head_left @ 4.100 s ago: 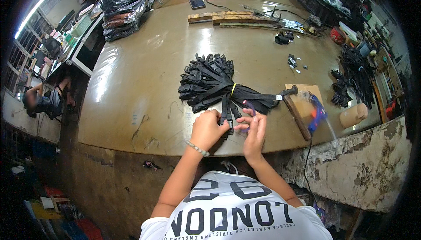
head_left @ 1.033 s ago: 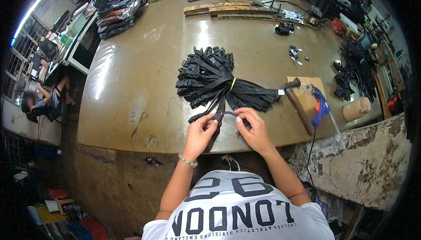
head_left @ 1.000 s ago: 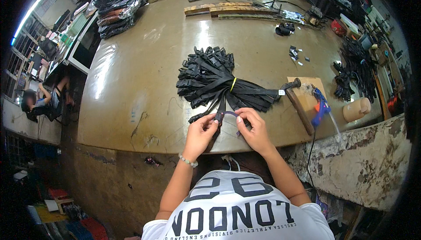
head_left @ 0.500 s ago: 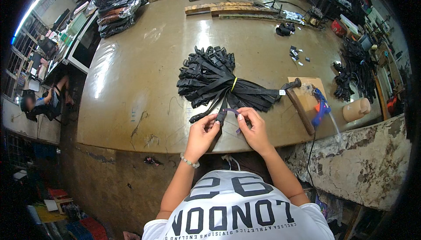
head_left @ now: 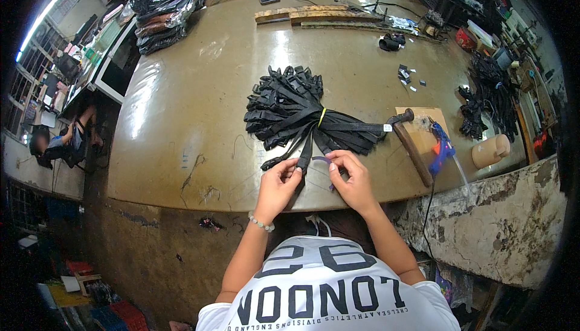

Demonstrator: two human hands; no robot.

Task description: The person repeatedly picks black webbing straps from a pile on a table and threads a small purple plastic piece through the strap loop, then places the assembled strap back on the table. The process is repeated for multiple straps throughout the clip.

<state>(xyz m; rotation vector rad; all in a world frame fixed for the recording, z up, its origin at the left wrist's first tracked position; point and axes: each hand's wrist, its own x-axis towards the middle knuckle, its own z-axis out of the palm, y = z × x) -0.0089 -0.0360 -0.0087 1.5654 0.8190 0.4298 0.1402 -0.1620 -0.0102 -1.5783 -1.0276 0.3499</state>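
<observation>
Desk [head_left: 181, 107]: broad, brown and shiny, carrying the whole scene.
Strap bundle [head_left: 284, 113]: here it sits, mid-desk, black buckle ends fanned out beyond the hands.
Hammer [head_left: 413, 154]: lying to the bundle's right, handle slanting nearward.
Left hand [head_left: 280, 184]: fingers pinching one black strap [head_left: 307, 149] that runs out of the bundle!
Right hand [head_left: 350, 180]: fingertips closed on a purple strip [head_left: 321, 159].
Purple strip: its free end points leftward, just beside that strap.
Yellow tie [head_left: 322, 117]: cinched around the bundle's waist.

Workshop, bundled straps [head_left: 287, 108], hammer [head_left: 413, 153], glue gun [head_left: 445, 149]
</observation>
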